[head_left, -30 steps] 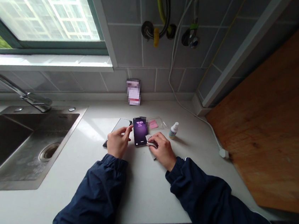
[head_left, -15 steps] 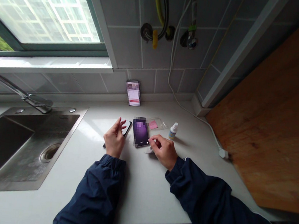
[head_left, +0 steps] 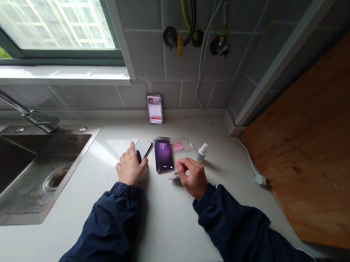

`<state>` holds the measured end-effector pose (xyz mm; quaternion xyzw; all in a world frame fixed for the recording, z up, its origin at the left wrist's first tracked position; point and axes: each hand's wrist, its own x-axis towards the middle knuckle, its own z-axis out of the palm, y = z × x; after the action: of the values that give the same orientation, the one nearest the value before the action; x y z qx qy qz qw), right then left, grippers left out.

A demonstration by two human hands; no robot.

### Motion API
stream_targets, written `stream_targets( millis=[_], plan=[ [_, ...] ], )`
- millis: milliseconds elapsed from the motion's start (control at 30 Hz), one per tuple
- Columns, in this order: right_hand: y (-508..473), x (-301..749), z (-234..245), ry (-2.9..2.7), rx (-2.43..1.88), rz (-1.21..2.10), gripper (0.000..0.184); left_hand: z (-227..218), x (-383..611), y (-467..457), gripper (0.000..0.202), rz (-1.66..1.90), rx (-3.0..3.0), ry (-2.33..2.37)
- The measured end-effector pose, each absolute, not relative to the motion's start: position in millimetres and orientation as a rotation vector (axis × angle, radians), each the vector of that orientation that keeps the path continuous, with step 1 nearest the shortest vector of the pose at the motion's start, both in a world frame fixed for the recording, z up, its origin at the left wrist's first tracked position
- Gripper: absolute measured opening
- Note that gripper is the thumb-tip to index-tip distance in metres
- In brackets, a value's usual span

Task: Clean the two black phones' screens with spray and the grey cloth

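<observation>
On the white counter, my left hand [head_left: 129, 168] reaches over a smartphone [head_left: 143, 147] with a pale, reflecting screen. Its thumb is at the right edge and its fingers at the left edge, and the palm hides the lower end. Beside it lies a second smartphone [head_left: 164, 157], lit purple. My right hand [head_left: 192, 176] is closed with thumb and forefinger together, just right of this phone; whatever they hold is too small to make out. A small whitish item [head_left: 175, 176] lies under that hand, partly hidden. Behind the hand stands a small white spray bottle [head_left: 202, 153].
A clear plastic case [head_left: 187, 144] with a pink piece [head_left: 179, 146] lies behind the right hand. Another phone [head_left: 155, 109] leans against the tiled wall. A steel sink [head_left: 95, 133] with a tap [head_left: 43, 120] is on the left. A white cable [head_left: 225, 131] runs along the right.
My left hand has turned palm down and lowered onto the left smartphone, its fingers around its sides. My right hand stays in place, its fingertips drawn slightly away from the purple-lit phone.
</observation>
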<state>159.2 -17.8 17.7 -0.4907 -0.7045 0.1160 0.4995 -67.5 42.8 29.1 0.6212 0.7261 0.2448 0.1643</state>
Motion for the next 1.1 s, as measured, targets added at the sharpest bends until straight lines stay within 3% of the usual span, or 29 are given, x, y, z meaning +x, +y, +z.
stream_targets(
  millis=[167,667,833,1100],
  plan=[
    [-17,158,15,-1.715,-1.172,0.307,0.019,37,-69,44,0.086,0.531,1.815,2.206],
    [-16,158,14,-1.731,-1.142,0.358,0.018,44,-72,46,0.098,0.563,1.683,2.216],
    [-16,158,13,-1.731,-1.134,0.376,0.019,39,-74,50,0.109,0.831,1.6,2.248],
    [-16,158,11,-1.718,-1.139,0.388,0.019,30,-84,58,0.101,1.099,1.521,2.102]
  ],
)
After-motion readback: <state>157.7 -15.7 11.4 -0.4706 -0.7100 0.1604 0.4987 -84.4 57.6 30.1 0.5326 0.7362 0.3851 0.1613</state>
